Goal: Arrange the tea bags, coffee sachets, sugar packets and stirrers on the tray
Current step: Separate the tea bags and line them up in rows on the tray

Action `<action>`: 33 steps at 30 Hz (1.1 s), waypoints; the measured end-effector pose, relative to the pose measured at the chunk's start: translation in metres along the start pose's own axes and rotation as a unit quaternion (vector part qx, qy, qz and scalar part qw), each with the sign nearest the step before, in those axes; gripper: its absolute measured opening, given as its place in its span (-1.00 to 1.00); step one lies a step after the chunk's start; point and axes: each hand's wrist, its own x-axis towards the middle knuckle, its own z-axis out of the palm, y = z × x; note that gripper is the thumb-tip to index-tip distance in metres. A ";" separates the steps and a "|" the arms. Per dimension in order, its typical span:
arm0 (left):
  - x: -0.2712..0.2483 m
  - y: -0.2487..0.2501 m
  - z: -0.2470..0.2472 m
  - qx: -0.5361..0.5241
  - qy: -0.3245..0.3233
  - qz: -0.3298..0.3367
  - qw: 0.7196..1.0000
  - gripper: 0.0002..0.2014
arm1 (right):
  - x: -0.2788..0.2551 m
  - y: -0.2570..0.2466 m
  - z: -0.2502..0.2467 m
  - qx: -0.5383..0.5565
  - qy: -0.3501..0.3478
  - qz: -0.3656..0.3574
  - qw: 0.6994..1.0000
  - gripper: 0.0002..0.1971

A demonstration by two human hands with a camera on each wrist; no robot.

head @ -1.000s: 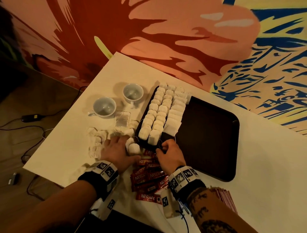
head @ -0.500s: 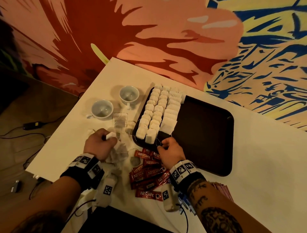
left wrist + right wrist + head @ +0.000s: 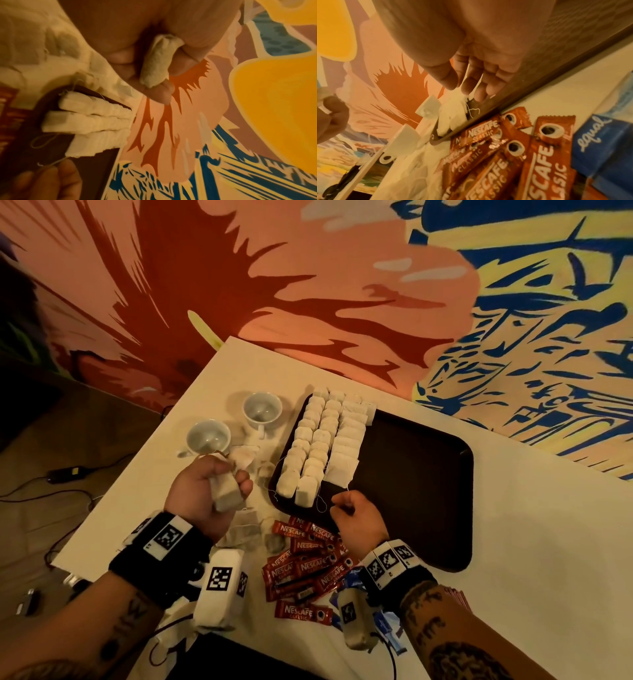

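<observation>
Two hands are at work over the white table [image 3: 513, 542], and we take them in turn. Our left hand [image 3: 202, 494] is raised off the table beside the near left corner of the dark tray [image 3: 428, 491], palm turned inward, with its fingers [image 3: 120, 56] curled tight round a small bunch of tea bags [image 3: 224, 491]; the left wrist view shows one bag [image 3: 157, 62] squeezed between the curled fingers and the thumb, its lower end poking out. Our right hand [image 3: 356, 518] sits low at the tray's near edge, knuckles up, its fingertips [image 3: 467, 85] drawn loosely together; a thin white string [image 3: 475, 111] runs from the bags to them, and it seems pinched between thumb and forefinger, though we cannot tell how firmly. Three rows of tea bags [image 3: 322, 440] lie side by side along the tray's left end, while the rest of the tray is bare dark surface. More loose tea bags [image 3: 246, 529] lie scattered on the table under and just beyond our left hand. Red coffee sachets [image 3: 305, 566] are heaped on the table just this side of the tray, between our wrists, with blue sugar packets [image 3: 599, 146] beside them near our right wrist. Beyond our left hand, two white cups [image 3: 236, 422] stand on the table, apart from the tray.
</observation>
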 end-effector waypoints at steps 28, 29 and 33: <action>-0.002 -0.072 0.050 0.311 -0.098 -0.002 0.945 -0.71 | -0.021 -0.071 -0.049 0.148 0.078 -0.110 0.980 -0.89; 0.000 -0.073 0.049 0.319 -0.093 -0.002 0.943 -0.72 | -0.021 -0.070 -0.049 0.135 0.077 -0.111 0.981 -0.90; 0.002 -0.077 0.049 0.329 -0.088 -0.002 0.940 -0.78 | -0.022 -0.070 -0.054 0.137 0.064 -0.120 0.981 -0.90</action>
